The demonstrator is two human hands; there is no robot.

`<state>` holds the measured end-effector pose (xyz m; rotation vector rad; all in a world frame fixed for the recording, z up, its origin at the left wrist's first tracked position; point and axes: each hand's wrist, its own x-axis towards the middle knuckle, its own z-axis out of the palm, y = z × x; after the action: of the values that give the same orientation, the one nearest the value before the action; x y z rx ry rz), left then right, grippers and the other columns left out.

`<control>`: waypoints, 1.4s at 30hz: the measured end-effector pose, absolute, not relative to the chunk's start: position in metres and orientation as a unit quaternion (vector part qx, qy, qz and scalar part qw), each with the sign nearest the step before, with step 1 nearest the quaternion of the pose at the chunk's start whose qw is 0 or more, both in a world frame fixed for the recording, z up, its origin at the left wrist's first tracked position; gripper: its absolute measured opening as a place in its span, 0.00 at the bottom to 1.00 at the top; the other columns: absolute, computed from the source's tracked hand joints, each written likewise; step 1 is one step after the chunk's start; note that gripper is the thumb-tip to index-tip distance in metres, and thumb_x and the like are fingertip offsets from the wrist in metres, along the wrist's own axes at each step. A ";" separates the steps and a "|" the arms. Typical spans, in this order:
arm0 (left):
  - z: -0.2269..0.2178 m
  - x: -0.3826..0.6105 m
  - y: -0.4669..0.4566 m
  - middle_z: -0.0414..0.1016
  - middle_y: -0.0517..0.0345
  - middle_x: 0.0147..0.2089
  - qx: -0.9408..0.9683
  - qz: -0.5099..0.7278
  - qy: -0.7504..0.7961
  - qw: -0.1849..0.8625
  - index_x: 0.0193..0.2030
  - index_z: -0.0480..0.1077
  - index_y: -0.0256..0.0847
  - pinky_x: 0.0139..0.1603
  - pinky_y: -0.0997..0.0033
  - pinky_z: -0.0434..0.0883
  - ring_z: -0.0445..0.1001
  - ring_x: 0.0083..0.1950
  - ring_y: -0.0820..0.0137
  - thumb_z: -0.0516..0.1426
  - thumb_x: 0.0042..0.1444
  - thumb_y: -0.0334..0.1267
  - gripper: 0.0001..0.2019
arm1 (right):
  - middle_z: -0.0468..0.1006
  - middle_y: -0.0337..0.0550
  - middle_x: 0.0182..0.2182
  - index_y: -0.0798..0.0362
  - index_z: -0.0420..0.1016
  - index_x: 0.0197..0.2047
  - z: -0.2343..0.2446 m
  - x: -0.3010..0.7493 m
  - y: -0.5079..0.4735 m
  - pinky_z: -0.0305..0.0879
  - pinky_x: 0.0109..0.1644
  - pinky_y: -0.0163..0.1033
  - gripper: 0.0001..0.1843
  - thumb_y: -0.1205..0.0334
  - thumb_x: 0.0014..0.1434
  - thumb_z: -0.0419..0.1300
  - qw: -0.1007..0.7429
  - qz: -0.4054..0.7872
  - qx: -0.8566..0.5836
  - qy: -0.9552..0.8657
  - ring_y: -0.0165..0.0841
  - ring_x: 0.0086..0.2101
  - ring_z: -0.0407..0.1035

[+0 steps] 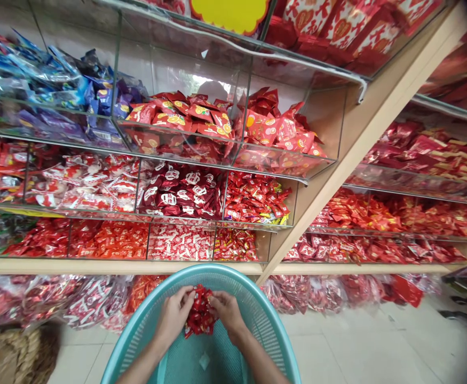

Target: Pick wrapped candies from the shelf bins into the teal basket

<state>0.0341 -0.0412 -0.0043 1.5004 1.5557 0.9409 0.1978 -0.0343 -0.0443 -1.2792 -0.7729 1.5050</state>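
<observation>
Both my hands are inside a teal plastic basket (257, 298) at the bottom middle. My left hand (173, 314) and my right hand (228, 310) are cupped together, fingers closed round a bunch of small red-wrapped candies (199, 316) held between them. The basket's mesh floor shows below the candies, with one small pale item lying on it.
Clear-fronted bins on tilted wooden shelves (357, 144) hold wrapped sweets: blue and purple packs (57, 90) at upper left, red packs (185, 120) in the middle, dark red ones (181, 194) below. Bagged sweets (77, 301) lie under the shelves. A woven basket (21, 354) stands at lower left on the tiled floor.
</observation>
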 end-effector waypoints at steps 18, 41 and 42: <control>0.024 0.005 0.001 0.73 0.39 0.55 0.763 0.121 0.632 0.054 0.61 0.63 0.44 0.50 0.55 0.71 0.75 0.51 0.55 0.42 0.61 0.43 0.24 | 0.79 0.45 0.33 0.46 0.79 0.33 -0.027 0.206 -0.046 0.63 0.46 0.43 0.09 0.54 0.48 0.65 0.447 0.384 -0.628 -0.509 0.44 0.39 0.71; 0.016 -0.015 -0.001 0.78 0.41 0.46 0.777 -0.047 0.626 0.052 0.63 0.59 0.40 0.47 0.55 0.73 0.77 0.48 0.55 0.37 0.63 0.44 0.26 | 0.68 0.49 0.48 0.52 0.64 0.51 0.244 0.294 0.075 0.62 0.45 0.39 0.16 0.65 0.58 0.55 0.217 -0.130 -0.643 -0.723 0.38 0.47 0.65; 0.017 -0.015 -0.003 0.77 0.41 0.46 0.778 -0.060 0.624 0.051 0.64 0.58 0.39 0.47 0.54 0.73 0.77 0.49 0.54 0.37 0.63 0.42 0.26 | 0.67 0.49 0.49 0.52 0.64 0.52 0.246 0.294 0.079 0.62 0.44 0.38 0.17 0.65 0.58 0.56 0.191 -0.125 -0.651 -0.724 0.37 0.47 0.65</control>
<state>-0.0151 -0.0027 0.0168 2.3671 1.8976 -0.1831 0.2939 0.0786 0.2457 -1.8281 -2.0349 -0.3516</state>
